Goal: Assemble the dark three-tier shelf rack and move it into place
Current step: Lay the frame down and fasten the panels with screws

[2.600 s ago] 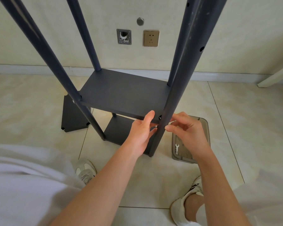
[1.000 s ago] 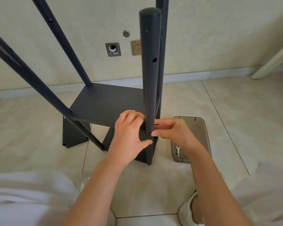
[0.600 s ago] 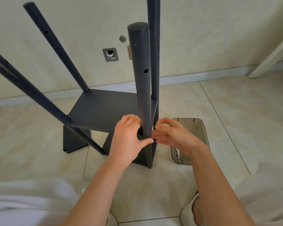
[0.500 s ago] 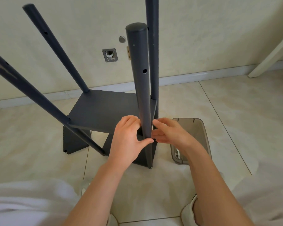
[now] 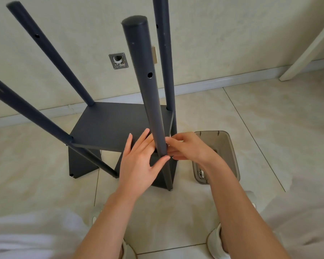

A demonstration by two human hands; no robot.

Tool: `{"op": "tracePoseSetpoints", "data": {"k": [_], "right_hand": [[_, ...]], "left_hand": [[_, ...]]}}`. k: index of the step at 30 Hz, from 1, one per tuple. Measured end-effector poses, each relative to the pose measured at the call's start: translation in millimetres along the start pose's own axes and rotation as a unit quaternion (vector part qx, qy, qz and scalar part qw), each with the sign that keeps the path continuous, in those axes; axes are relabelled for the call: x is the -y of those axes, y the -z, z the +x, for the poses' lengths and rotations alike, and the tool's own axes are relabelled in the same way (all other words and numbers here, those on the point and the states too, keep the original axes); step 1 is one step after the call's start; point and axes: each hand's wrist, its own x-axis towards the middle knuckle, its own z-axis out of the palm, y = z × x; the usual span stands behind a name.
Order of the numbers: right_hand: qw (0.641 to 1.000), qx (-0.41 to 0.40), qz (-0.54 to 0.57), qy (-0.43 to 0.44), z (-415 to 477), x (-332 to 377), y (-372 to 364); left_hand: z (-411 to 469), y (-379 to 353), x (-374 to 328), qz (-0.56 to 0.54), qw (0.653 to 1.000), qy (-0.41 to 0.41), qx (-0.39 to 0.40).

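The dark shelf rack (image 5: 110,126) stands on the tiled floor with one shelf fixed partway up its posts and another lower down. The near post (image 5: 148,81) rises straight towards me and has an empty hole higher up. My left hand (image 5: 138,165) lies with straight fingers on the shelf's front edge, thumb against this post. My right hand (image 5: 191,150) meets the post from the right at shelf height. Its thumb and fingertips pinch something small there, which is hidden.
A loose dark panel (image 5: 80,165) stands on the floor behind the rack's left post. A brownish plastic tray (image 5: 224,146) holding a small wrench (image 5: 200,173) lies right of the rack. A white furniture leg (image 5: 307,43) leans at far right. The wall with sockets (image 5: 118,60) is close behind.
My left hand's fingers have uncurled from around the near post and now lie flat on the shelf edge. My right hand stays at the post, fingertips shifted slightly.
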Motion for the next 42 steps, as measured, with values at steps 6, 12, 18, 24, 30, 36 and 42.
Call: {"op": "tracePoseSetpoints", "data": {"k": [6,12,18,24,30,36,42], "right_hand": [[0.988,0.003,0.141,-0.055,-2,-25,12],[0.952,-0.184,0.150,-0.192,25,-110,34],[0.942,-0.196,-0.004,-0.274,56,-186,47],[0.941,-0.068,-0.188,-0.274,80,-219,46],[0.939,0.021,-0.214,-0.266,97,-226,45],[0.920,0.027,-0.297,-0.253,107,-240,34],[0.904,0.027,-0.355,-0.238,112,-242,34]], "left_hand": [[-1,-5,4,0.019,1.000,-0.010,-0.015],[-1,-10,5,0.002,0.999,-0.010,-0.047],[2,-12,4,-0.002,0.999,-0.008,-0.041],[2,-10,3,-0.018,0.999,0.017,-0.027],[1,-10,1,-0.008,0.999,0.022,-0.029],[-1,-12,2,-0.015,0.999,0.012,-0.043],[1,-13,1,-0.027,0.998,0.010,-0.048]]}}
